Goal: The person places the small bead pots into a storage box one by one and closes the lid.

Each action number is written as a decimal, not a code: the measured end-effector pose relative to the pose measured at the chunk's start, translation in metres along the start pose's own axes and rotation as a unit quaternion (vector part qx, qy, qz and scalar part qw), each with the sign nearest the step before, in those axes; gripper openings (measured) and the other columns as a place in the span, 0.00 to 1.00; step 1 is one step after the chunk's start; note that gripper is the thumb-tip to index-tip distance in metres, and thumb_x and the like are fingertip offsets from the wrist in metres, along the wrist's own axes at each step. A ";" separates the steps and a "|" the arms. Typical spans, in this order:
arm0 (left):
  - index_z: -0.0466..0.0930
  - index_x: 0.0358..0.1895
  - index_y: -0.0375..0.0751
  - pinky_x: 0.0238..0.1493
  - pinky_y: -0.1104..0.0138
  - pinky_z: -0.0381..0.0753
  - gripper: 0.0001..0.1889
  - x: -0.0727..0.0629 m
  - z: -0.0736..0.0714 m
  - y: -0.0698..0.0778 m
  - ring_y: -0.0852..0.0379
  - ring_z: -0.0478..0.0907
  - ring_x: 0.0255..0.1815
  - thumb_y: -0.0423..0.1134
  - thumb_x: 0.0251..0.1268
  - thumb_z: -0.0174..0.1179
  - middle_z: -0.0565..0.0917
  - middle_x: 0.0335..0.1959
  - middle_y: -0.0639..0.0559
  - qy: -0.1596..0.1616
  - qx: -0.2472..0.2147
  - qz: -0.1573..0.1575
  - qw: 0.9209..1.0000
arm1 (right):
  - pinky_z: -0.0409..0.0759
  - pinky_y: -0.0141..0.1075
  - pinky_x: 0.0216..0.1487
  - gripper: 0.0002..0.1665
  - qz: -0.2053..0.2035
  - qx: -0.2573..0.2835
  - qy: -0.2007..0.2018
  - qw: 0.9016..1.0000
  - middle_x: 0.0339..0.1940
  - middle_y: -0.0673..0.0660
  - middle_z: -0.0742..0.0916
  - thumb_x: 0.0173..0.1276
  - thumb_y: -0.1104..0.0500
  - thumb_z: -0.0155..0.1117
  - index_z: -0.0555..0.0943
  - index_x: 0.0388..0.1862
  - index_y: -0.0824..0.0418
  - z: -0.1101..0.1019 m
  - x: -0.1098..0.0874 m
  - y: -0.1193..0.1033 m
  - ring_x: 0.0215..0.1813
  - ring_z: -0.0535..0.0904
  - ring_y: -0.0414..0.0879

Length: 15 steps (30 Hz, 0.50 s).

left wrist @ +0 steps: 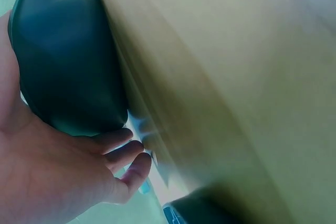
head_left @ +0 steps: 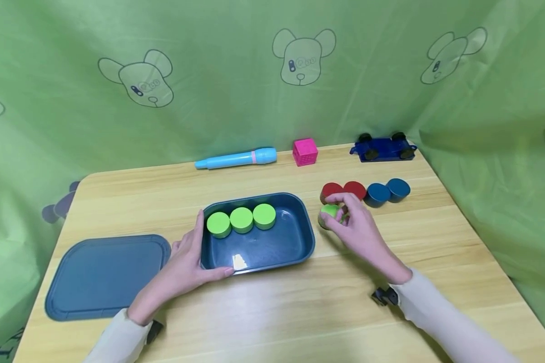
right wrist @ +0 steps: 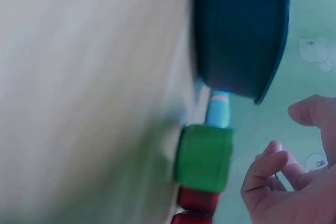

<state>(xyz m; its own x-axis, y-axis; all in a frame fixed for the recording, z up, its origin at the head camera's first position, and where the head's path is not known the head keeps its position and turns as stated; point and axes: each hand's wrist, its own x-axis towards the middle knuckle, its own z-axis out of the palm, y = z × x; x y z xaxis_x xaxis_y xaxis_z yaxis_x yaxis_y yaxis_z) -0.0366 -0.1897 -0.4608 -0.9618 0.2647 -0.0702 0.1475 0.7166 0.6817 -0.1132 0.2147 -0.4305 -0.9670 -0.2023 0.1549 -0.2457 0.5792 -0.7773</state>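
Note:
A dark blue rectangular box (head_left: 295, 254) stands open on the table, with three light green round blocks (head_left: 241, 220) in a row along its back side. My left hand (head_left: 186, 262) holds the box's left end, thumb on the front rim and fingers along the left wall. Right of the box, my right hand (head_left: 356, 227) hovers over another green round block (head_left: 329, 210), fingers curved. The right wrist view shows a gap between that hand (right wrist: 294, 177) and the green block (right wrist: 203, 158). Two red round blocks (head_left: 355, 190) and two blue ones (head_left: 378, 194) stand just behind.
A flat blue lid (head_left: 106, 277) lies at the left. Along the table's back edge are a light blue pen-shaped toy (head_left: 236, 159), a pink cube (head_left: 305, 152) and a dark blue toy car chassis (head_left: 383, 149) with black wheels. A green printed curtain (head_left: 236, 116) hangs behind.

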 end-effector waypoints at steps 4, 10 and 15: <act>0.25 0.91 0.46 0.76 0.27 0.46 0.78 0.000 0.000 0.000 0.28 0.54 0.85 0.70 0.56 0.79 0.53 0.87 0.29 -0.001 -0.002 -0.002 1.000 | 0.75 0.30 0.37 0.27 0.035 -0.024 -0.001 0.999 0.51 0.62 0.79 0.75 0.58 0.77 0.79 0.67 0.65 -0.005 -0.006 0.010 0.41 0.76 0.52; 0.26 0.91 0.45 0.76 0.27 0.47 0.77 -0.001 0.000 0.000 0.29 0.54 0.85 0.70 0.57 0.79 0.53 0.87 0.29 -0.001 -0.004 -0.003 1.000 | 0.77 0.35 0.39 0.37 0.079 -0.064 -0.022 0.995 0.56 0.64 0.79 0.70 0.53 0.82 0.76 0.69 0.69 -0.008 -0.005 0.020 0.40 0.77 0.53; 0.25 0.91 0.47 0.76 0.27 0.46 0.77 0.000 0.001 -0.001 0.29 0.54 0.85 0.70 0.56 0.79 0.53 0.87 0.30 0.000 -0.003 -0.002 1.000 | 0.78 0.38 0.42 0.39 0.094 -0.068 -0.048 0.992 0.52 0.65 0.79 0.70 0.53 0.81 0.75 0.70 0.71 -0.006 0.001 0.025 0.42 0.77 0.54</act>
<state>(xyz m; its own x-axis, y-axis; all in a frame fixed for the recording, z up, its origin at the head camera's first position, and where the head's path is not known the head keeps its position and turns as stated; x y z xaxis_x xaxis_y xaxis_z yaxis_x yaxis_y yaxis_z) -0.0362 -0.1898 -0.4618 -0.9622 0.2622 -0.0734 0.1420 0.7132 0.6864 -0.1204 0.2341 -0.4464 -0.9874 -0.1507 -0.0483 -0.0747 0.7129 -0.6972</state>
